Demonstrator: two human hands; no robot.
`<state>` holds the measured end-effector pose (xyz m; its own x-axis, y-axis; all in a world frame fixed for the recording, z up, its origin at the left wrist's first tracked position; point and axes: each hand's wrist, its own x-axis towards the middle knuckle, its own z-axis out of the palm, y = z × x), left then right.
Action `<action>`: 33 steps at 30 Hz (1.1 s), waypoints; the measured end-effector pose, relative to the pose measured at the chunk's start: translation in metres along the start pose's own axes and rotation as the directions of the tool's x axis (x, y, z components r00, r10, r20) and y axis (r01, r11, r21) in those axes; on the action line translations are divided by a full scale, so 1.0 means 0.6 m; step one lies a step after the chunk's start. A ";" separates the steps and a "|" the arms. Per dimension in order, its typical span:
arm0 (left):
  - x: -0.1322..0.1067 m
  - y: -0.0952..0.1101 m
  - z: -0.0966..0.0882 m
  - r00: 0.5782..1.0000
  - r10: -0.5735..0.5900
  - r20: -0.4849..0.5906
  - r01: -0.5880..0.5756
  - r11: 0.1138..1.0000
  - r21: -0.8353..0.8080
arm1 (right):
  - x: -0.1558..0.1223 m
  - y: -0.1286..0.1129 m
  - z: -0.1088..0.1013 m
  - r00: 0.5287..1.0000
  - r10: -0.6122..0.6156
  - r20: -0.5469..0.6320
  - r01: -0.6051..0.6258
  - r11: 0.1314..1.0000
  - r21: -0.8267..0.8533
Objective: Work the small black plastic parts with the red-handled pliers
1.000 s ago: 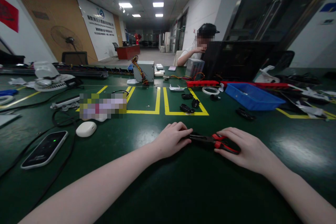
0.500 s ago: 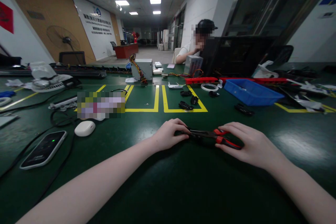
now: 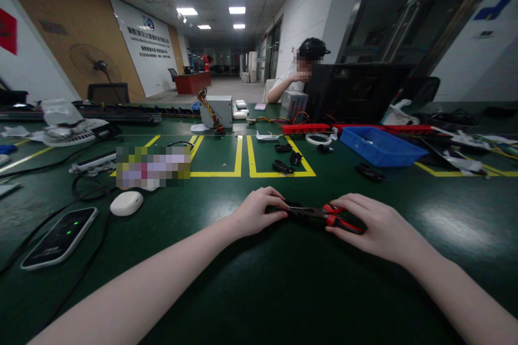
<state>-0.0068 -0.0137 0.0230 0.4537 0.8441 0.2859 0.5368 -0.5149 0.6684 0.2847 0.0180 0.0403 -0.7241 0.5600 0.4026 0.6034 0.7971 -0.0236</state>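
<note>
My right hand (image 3: 374,223) is closed around the red and black handles of a pair of long-nose pliers (image 3: 342,223), whose handles stand somewhat apart. The dark jaws point left, towards my left hand (image 3: 261,211). There the thumb and fingers pinch together right at the jaw tips. Whatever small dark thing lies between those fingertips is too hidden to name. Both hands are low over the green table (image 3: 259,291). Beyond them, several black parts (image 3: 284,166) lie around a yellow-taped square.
A blue tray (image 3: 380,146) and another black part (image 3: 369,173) are at the right. At the left lie a phone-like device (image 3: 60,237), a white case (image 3: 127,203) and black cables. A metal power supply box (image 3: 216,111) stands farther back. A person (image 3: 291,81) sits across the table.
The camera view has shifted slightly, so the scene sits a little left and lower. Both hands keep nearly the same pose, with the pliers still at my left fingertips.
</note>
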 end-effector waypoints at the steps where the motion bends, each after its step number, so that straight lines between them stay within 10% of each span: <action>1: 0.000 0.001 0.000 1.000 -0.007 0.000 0.007 1.000 -0.003 | 0.000 0.000 0.000 1.000 0.001 0.004 -0.001 1.000 -0.004; 33: 0.000 -0.003 0.002 1.000 -0.016 0.007 0.016 1.000 -0.022 | 0.005 -0.018 -0.019 0.980 0.119 0.157 -0.122 0.993 0.008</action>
<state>-0.0070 -0.0131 0.0209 0.4504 0.8509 0.2702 0.5284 -0.4981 0.6875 0.2798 0.0083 0.0519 -0.6907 0.6792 0.2483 0.6842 0.7249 -0.0795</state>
